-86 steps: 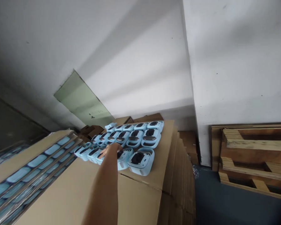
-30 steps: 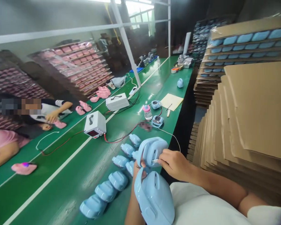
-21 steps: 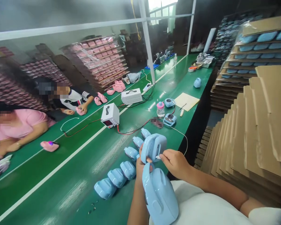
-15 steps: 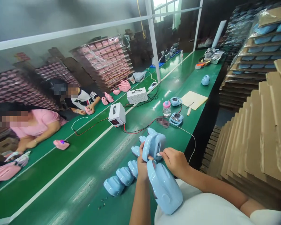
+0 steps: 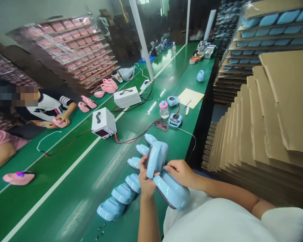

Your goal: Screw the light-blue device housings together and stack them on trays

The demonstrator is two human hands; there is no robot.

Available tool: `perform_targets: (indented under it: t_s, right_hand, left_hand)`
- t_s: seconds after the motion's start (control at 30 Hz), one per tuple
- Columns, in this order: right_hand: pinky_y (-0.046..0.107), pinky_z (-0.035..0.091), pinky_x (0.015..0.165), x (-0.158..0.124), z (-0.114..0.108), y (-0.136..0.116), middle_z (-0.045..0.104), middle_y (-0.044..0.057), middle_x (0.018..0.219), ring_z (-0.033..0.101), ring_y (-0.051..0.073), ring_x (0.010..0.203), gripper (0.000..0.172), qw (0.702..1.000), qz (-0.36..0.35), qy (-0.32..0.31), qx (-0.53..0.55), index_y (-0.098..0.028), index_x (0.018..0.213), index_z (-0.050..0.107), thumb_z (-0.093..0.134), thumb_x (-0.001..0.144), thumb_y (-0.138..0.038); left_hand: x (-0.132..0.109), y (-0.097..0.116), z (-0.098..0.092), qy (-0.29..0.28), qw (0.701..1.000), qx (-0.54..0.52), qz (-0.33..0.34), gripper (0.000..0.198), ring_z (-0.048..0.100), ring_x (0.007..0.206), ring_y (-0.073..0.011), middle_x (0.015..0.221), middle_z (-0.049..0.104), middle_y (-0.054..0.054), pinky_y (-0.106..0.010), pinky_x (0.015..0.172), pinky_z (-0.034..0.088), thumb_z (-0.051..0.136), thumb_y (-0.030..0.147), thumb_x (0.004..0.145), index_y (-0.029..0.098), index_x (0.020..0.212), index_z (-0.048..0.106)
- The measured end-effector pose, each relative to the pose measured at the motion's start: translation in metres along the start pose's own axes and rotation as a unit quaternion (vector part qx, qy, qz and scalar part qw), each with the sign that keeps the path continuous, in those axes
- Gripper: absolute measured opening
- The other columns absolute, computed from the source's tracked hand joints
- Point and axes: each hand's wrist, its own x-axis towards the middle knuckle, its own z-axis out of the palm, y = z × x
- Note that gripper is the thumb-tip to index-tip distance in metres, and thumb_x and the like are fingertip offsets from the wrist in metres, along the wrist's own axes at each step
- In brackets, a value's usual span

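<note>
My left hand (image 5: 147, 179) is wrapped round a glossy light-blue plastic housing (image 5: 155, 159), holding it above the table's near edge. A second rounded light-blue piece (image 5: 173, 191) with a dark rim hangs below it, close to my body; whether the two are joined cannot be seen. My right hand (image 5: 180, 171) is pinched at the right side of the upper housing, and what lies between its fingertips is hidden. Left of my hands, several similar light-blue housings (image 5: 111, 208) stand in a row on the green table (image 5: 73, 188).
Beyond my hands are wired blue units (image 5: 175, 120), a pink-capped bottle (image 5: 164, 110), a yellowish sheet (image 5: 191, 98) and two power supply boxes (image 5: 104, 123). Stacked cardboard (image 5: 244, 134) rises at right. Across the table, a co-worker's hands (image 5: 63, 120) hold a pink piece.
The view has swung right. The held housing has turned and the lower piece has tilted up. The small white piece seen at my right fingertips is now out of sight.
</note>
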Motion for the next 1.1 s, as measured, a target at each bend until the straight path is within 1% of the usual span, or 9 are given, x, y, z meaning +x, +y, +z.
perform_targets:
  t_s: [0.1, 0.27, 0.37, 0.53, 0.63, 0.8, 0.9, 1.0, 1.1]
  right_hand:
    - [0.023, 0.026, 0.051, -0.004, 0.0, -0.001, 0.048, -0.003, 0.053, 0.042, 0.009, 0.052, 0.033, 1.0, 0.006, 0.003, 0.018, -0.015, 0.059, 0.054, 0.048, 0.087, -0.031]
    - [0.024, 0.025, 0.054, -0.005, -0.003, -0.006, 0.042, -0.003, 0.052, 0.04, 0.009, 0.055, 0.036, 0.999, -0.042, -0.016, -0.007, -0.015, 0.053, 0.043, 0.051, 0.086, -0.027]
    - [0.024, 0.022, 0.051, -0.008, -0.001, -0.008, 0.038, -0.004, 0.05, 0.037, 0.008, 0.052, 0.037, 0.999, -0.033, -0.032, 0.0, -0.016, 0.052, 0.039, 0.051, 0.086, -0.027]
    - [0.024, 0.023, 0.053, -0.013, 0.001, -0.009, 0.039, -0.004, 0.052, 0.038, 0.009, 0.055, 0.034, 0.999, -0.034, -0.021, -0.009, -0.016, 0.053, 0.039, 0.052, 0.084, -0.023]
    - [0.024, 0.023, 0.052, -0.018, 0.001, -0.01, 0.039, -0.004, 0.051, 0.038, 0.008, 0.054, 0.033, 0.999, -0.03, -0.023, -0.013, -0.016, 0.053, 0.04, 0.053, 0.083, -0.023]
    - [0.024, 0.019, 0.048, -0.026, 0.001, -0.011, 0.035, -0.006, 0.049, 0.033, 0.007, 0.049, 0.034, 0.998, -0.034, -0.054, 0.018, -0.016, 0.051, 0.038, 0.057, 0.079, -0.025]
    - [0.024, 0.019, 0.047, -0.029, 0.003, -0.008, 0.033, -0.006, 0.048, 0.032, 0.007, 0.049, 0.037, 0.998, -0.036, -0.052, 0.029, -0.015, 0.05, 0.037, 0.056, 0.08, -0.025]
    - [0.023, 0.019, 0.047, -0.032, 0.006, -0.002, 0.034, -0.006, 0.047, 0.032, 0.007, 0.049, 0.036, 0.998, -0.03, -0.044, 0.04, -0.015, 0.049, 0.041, 0.055, 0.081, -0.025]
    - [0.022, 0.023, 0.048, -0.033, 0.01, 0.006, 0.04, -0.005, 0.05, 0.037, 0.007, 0.051, 0.032, 0.995, -0.035, -0.05, 0.079, -0.013, 0.053, 0.051, 0.056, 0.082, -0.025]
  left_hand:
    - [-0.001, 0.003, -0.001, -0.007, 1.0, 0.018, -0.006, 0.019, 0.048, 0.118, -0.0265, 0.134, 0.047, 0.0, -0.044, 0.103, 0.036, 0.079, 0.031, 0.057, 0.019, 0.054, 0.065]
    - [-0.005, 0.009, -0.004, -0.034, 0.999, 0.028, -0.008, 0.013, 0.044, 0.122, -0.0272, 0.136, 0.044, 0.001, -0.045, 0.105, 0.033, 0.077, 0.028, 0.059, 0.021, 0.055, 0.067]
    - [-0.009, 0.014, -0.005, -0.035, 0.999, 0.027, -0.006, 0.014, 0.043, 0.123, -0.0283, 0.135, 0.045, 0.0, -0.046, 0.105, 0.033, 0.077, 0.028, 0.058, 0.02, 0.055, 0.066]
    - [-0.014, 0.019, -0.01, -0.064, 0.996, 0.065, -0.004, 0.014, 0.043, 0.124, -0.0298, 0.136, 0.042, -0.003, -0.046, 0.105, 0.032, 0.079, 0.025, 0.056, 0.019, 0.056, 0.067]
    - [-0.017, 0.019, -0.014, -0.083, 0.993, 0.083, 0.008, 0.017, 0.046, 0.122, -0.0305, 0.136, 0.041, -0.005, -0.047, 0.104, 0.034, 0.08, 0.027, 0.054, 0.018, 0.058, 0.067]
    - [-0.022, 0.018, -0.019, -0.084, 0.992, 0.089, 0.032, 0.019, 0.046, 0.122, -0.0323, 0.133, 0.045, -0.003, -0.049, 0.102, 0.038, 0.081, 0.029, 0.054, 0.021, 0.06, 0.065]
    - [-0.026, 0.02, -0.02, -0.089, 0.99, 0.1, 0.043, 0.018, 0.046, 0.122, -0.0331, 0.135, 0.043, -0.001, -0.051, 0.102, 0.038, 0.081, 0.025, 0.054, 0.022, 0.063, 0.066]
    - [-0.029, 0.023, -0.021, -0.109, 0.986, 0.119, 0.043, 0.02, 0.045, 0.123, -0.0339, 0.138, 0.04, 0.002, -0.053, 0.103, 0.037, 0.08, 0.024, 0.053, 0.027, 0.067, 0.068]
    - [-0.03, 0.027, -0.02, -0.12, 0.986, 0.112, 0.037, 0.023, 0.044, 0.123, -0.0335, 0.139, 0.04, 0.005, -0.054, 0.102, 0.038, 0.08, 0.023, 0.052, 0.031, 0.07, 0.067]
